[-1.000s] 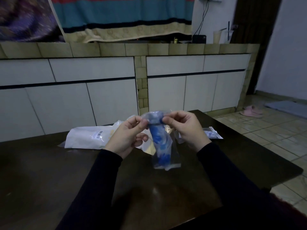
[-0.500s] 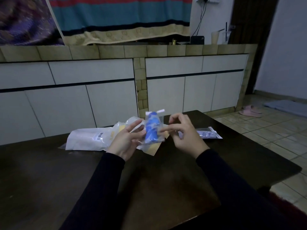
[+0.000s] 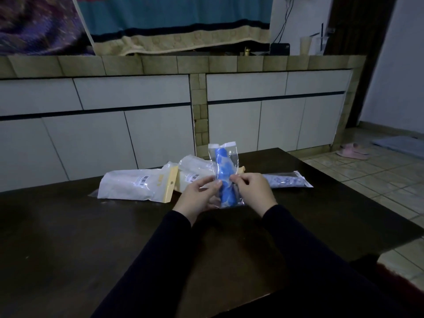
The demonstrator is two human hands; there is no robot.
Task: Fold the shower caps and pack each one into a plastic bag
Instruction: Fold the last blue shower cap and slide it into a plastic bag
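Clear plastic bag (image 3: 223, 173) containing a rolled blue shower cap (image 3: 223, 177) stands upright above the dark worktop (image 3: 68, 226), pinched by left hand (image 3: 198, 197) and right hand (image 3: 253, 191).

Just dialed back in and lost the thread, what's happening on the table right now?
A person is holding a clear plastic bag upright over the dark table, with a folded blue shower cap already inside. The left hand and right hand pinch its lower half from either side. One packed bag lies to the right; white supply packs lie behind.
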